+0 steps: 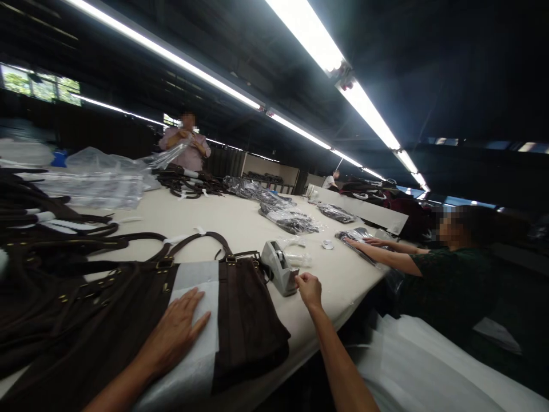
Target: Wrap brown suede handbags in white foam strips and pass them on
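A dark brown bag (249, 320) lies on the table with a band of whitish wrapping sheet (199, 276) across it. My left hand (182, 323) rests flat on that sheet, fingers spread. Just beyond the bag stands a grey tape dispenser (278, 269). At its near right end, my right hand (309, 288) is closed in a pinch at the cutting edge; whatever lies between the fingertips is too small to make out. The bag's handle (206, 237) loops away from me on the tabletop.
More brown bags (72, 297) fill the left side. Plastic-wrapped bags (287, 217) lie farther along the cream table (150, 212). A co-worker's hands (364, 243) press a wrapped bag at right. Another person (189, 151) holds clear plastic at the far side. White sheets (412, 366) are at lower right.
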A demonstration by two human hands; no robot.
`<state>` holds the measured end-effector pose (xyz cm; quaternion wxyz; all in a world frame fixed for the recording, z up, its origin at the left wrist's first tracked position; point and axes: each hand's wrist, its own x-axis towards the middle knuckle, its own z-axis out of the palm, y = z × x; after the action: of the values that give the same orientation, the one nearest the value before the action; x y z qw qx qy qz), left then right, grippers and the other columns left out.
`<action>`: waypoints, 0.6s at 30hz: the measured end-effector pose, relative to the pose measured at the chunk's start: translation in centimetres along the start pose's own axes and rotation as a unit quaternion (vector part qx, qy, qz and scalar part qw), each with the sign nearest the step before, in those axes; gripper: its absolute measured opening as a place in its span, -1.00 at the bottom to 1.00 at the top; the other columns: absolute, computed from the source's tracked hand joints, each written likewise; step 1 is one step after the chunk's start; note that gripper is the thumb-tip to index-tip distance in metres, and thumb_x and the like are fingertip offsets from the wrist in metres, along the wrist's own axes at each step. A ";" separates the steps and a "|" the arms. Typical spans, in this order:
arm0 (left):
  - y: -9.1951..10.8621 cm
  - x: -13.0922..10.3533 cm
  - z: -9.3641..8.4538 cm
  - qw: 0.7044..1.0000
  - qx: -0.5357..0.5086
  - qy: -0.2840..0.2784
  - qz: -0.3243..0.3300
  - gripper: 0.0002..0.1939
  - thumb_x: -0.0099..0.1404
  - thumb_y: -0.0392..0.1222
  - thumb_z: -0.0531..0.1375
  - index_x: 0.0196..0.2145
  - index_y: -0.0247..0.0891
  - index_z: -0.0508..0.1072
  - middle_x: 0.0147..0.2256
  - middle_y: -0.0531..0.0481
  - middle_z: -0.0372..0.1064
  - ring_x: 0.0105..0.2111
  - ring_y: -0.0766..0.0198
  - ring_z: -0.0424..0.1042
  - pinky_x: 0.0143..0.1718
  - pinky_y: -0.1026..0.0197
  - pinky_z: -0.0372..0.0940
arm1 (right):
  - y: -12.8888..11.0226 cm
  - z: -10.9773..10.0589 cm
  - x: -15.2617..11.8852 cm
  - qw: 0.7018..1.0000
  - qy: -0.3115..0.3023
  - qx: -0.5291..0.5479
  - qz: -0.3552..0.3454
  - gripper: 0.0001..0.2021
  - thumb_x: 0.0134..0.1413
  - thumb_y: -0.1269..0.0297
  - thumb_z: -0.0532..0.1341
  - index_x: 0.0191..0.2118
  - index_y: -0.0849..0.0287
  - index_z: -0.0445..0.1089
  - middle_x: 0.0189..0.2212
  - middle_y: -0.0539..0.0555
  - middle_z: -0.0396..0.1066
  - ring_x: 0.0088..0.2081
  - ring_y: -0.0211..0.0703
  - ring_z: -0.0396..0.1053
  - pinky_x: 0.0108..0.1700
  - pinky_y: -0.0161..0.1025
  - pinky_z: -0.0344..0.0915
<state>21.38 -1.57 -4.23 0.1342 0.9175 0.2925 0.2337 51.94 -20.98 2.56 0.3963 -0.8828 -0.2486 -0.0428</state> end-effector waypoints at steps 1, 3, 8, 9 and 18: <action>0.4 -0.1 -0.3 1.000 -0.004 -0.006 -0.002 -0.31 0.31 0.12 -0.08 0.21 -0.44 0.24 0.25 -0.28 0.12 0.27 -0.01 0.09 0.30 -0.13 0.00 | 0.1 -0.1 -0.2 1.000 0.006 -0.020 0.003 -0.79 0.04 0.27 0.19 -0.57 0.12 0.38 -0.51 0.11 0.51 -0.33 -0.08 0.46 -0.24 -0.27 0.24; 1.0 -0.3 -0.9 1.000 -0.012 -0.010 -0.007 -0.32 0.32 0.10 -0.07 0.21 -0.45 0.24 0.26 -0.29 0.11 0.28 0.00 0.07 0.30 -0.12 -0.02 | 0.5 -0.3 -0.8 0.999 0.011 -0.052 0.007 -0.78 0.01 0.31 0.21 -0.62 0.13 0.36 -0.51 0.17 0.51 -0.28 0.01 0.47 -0.23 -0.22 0.24; 1.7 -0.6 -1.5 0.999 -0.036 -0.002 -0.025 -0.37 0.32 0.07 -0.03 0.19 -0.39 0.26 0.26 -0.27 0.11 0.28 0.01 0.07 0.30 -0.09 -0.04 | -1.3 -0.6 -3.2 0.999 -0.022 0.050 0.002 -0.75 0.07 0.19 0.19 -0.56 0.15 0.45 -0.54 0.15 0.50 -0.48 -0.10 0.43 -0.39 -0.24 0.28; 1.8 -0.7 -1.6 0.999 -0.040 -0.004 -0.027 -0.38 0.31 0.07 -0.02 0.19 -0.39 0.26 0.27 -0.27 0.10 0.28 0.01 0.06 0.31 -0.09 -0.05 | -2.7 -0.4 -3.9 0.991 -0.041 0.129 0.000 -0.75 0.04 0.14 0.22 -0.51 0.17 0.48 -0.55 0.13 0.50 -0.53 -0.15 0.40 -0.44 -0.26 0.28; 2.4 -1.2 -2.9 0.996 -0.056 0.025 -0.062 -0.48 0.28 0.01 0.06 0.11 -0.29 0.36 0.17 -0.35 0.19 0.21 -0.12 0.13 0.22 -0.13 0.03 | -19.0 8.7 -9.4 0.904 -0.244 0.343 0.073 -0.82 -0.11 0.31 0.38 -0.38 0.32 0.48 -0.63 0.05 0.45 -0.64 -0.35 0.33 -0.59 -0.44 0.28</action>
<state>20.19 -3.86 -1.30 0.1918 0.8826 0.3383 0.2641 33.74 -7.85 6.94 0.6037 -0.6908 -0.2719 0.2906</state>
